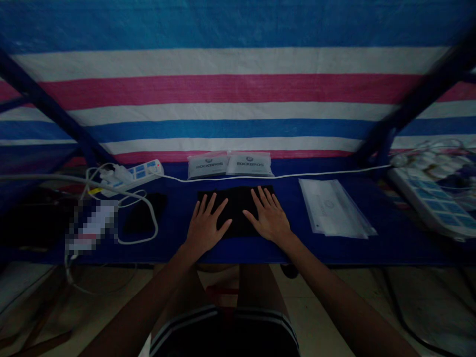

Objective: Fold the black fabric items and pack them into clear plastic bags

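Note:
A flat piece of black fabric (235, 206) lies on the blue table (282, 248) right in front of me. My left hand (206, 223) rests flat on its left part, fingers spread and holding nothing. My right hand (268, 214) lies flat on its right part, fingers also stretched out. Behind the fabric, two grey packets marked ROCKBROS (229, 163) sit side by side against the striped tarp.
A stack of clear plastic bags (334, 208) lies to the right. A white power strip (134, 174) with cables and a black phone (143, 214) are at the left. Another power strip (431, 198) is at far right. A white cable (316, 174) crosses the table's back.

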Available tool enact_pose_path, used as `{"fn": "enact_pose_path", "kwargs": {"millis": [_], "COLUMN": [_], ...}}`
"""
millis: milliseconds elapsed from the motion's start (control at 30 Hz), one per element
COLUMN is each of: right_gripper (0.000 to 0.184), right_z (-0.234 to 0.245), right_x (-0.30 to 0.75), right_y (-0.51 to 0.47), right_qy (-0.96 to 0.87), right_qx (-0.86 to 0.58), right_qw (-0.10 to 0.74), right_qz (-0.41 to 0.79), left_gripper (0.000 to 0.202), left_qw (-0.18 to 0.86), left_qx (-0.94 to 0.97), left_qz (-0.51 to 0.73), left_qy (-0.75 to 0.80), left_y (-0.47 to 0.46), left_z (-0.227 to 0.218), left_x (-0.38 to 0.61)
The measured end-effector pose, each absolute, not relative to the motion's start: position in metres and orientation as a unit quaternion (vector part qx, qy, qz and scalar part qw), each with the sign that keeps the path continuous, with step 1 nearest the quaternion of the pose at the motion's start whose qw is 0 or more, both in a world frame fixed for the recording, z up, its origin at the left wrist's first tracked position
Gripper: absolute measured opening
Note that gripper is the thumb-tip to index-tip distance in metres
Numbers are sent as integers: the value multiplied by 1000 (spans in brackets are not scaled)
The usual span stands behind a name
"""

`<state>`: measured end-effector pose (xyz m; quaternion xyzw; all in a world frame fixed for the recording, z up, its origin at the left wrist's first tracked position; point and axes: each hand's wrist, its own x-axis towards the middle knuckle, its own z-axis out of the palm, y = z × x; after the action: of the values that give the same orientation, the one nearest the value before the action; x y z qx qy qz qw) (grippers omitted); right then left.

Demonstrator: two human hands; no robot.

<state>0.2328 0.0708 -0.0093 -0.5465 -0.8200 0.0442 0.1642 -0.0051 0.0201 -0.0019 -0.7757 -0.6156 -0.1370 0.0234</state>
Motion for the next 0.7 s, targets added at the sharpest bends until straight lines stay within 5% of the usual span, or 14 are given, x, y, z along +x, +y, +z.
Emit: {"fn": "enact_pose_path", "kwargs": {"millis": [700], "right_gripper": [71], "right_z": [-11], "right_x": [271], "right_y": [67], "right_qy": [-816], "right_qx": [-556], "right_qw": [160], "right_qz": [-7], "left_gripper": [67], "left_qw": [33], "left_qx": [-778], "left_qz": [-125], "left_qy": [-615], "left_y": [11], "left_z": [-1], "left_x": [-16]}}
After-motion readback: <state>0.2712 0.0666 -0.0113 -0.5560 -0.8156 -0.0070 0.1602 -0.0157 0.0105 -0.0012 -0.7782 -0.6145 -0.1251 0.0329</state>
